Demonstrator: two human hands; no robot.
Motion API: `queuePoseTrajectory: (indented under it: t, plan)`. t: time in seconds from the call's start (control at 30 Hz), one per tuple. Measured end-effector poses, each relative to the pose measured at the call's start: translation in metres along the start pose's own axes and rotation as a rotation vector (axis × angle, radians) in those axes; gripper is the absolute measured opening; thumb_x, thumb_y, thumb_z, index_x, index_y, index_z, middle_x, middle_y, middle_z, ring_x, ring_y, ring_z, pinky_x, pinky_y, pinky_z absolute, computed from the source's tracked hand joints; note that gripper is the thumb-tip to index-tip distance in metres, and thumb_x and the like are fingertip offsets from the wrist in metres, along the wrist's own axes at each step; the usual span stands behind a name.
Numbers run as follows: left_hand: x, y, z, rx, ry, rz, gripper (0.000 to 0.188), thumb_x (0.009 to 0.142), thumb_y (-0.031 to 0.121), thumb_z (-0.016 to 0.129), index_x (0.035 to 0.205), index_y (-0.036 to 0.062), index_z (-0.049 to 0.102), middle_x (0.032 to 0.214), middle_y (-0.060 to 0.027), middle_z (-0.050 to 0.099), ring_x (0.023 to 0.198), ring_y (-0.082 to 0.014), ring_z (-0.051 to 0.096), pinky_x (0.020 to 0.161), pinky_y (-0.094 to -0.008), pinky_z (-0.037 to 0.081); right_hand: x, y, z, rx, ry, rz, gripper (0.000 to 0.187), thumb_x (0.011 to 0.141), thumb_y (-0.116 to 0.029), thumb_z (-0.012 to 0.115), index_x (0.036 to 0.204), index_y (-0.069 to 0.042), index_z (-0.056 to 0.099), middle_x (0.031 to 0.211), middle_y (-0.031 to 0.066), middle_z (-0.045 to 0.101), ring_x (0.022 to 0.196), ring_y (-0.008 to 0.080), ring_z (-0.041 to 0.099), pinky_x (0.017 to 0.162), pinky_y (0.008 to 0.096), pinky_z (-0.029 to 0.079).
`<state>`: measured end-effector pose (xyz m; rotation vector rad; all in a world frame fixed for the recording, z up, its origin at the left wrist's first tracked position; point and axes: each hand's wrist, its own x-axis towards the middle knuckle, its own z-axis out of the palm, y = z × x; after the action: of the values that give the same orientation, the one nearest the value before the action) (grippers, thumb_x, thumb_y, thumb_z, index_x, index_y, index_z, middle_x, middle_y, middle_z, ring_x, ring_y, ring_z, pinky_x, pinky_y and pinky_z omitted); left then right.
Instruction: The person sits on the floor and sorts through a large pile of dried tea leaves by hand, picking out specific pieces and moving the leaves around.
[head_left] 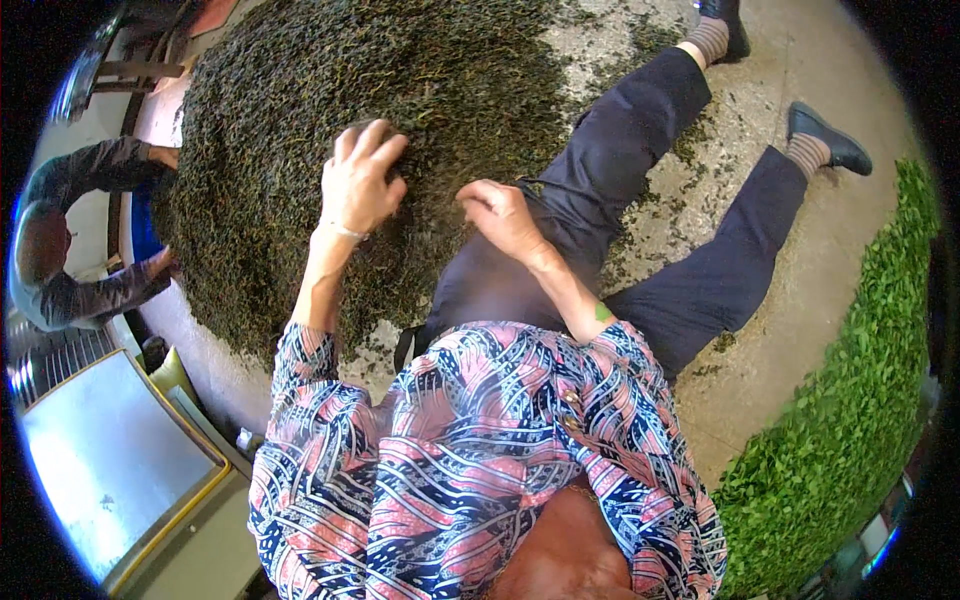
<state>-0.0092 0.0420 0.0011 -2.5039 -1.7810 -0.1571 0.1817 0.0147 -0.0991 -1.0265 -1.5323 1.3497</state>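
Observation:
A wide heap of dark, twisted, withered leaves (270,190) spreads over the floor in front of me and to my left. My left hand (362,180) is above the heap, its fingers apart and slightly bent, with nothing visible in them. To its right, near my thigh, my right hand (505,218) has curled fingers drawn toward the thumb. Whether anything is pinched there is too small to make out. Between and below the hands, the leaves look blurred.
My dark-trousered legs (690,250) stretch to the upper right over concrete floor (770,370) strewn with leaf bits. Fresh green leaves (830,430) lie along the right. At far left a co-worker (90,230) reaches to the heap beside something blue (145,225). A metal-topped unit (120,470) stands lower left.

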Motion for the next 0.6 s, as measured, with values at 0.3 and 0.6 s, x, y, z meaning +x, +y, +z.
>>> queuePoseTrajectory:
  t: [0.3, 0.6]
  plan:
    - [-0.049, -0.060, -0.006, 0.028, 0.242, -0.407, 0.036, 0.068, 0.012, 0.066, 0.102, 0.0153, 0.055, 0.104, -0.0079, 0.054, 0.091, -0.0262, 0.053, 0.075, -0.0339, 0.047, -0.002, 0.002, -0.002, -0.040, 0.109, -0.049, 0.014, 0.074, -0.002, 0.058, 0.087, -0.002, 0.060, 0.076, 0.0069, 0.060, 0.062, 0.0145, 0.056, 0.056, 0.0249, 0.045]
    - [-0.043, -0.036, 0.017, 0.057, 0.357, -0.394, 0.024, 0.072, 0.018, 0.068, 0.091, 0.0090, 0.057, 0.083, -0.0063, 0.060, 0.077, -0.0237, 0.056, 0.066, -0.0315, 0.046, 0.001, 0.005, -0.004, -0.270, 0.035, -0.077, 0.029, 0.072, -0.003, 0.059, 0.101, -0.004, 0.054, 0.093, 0.0111, 0.055, 0.073, 0.0233, 0.057, 0.065, 0.0283, 0.047]
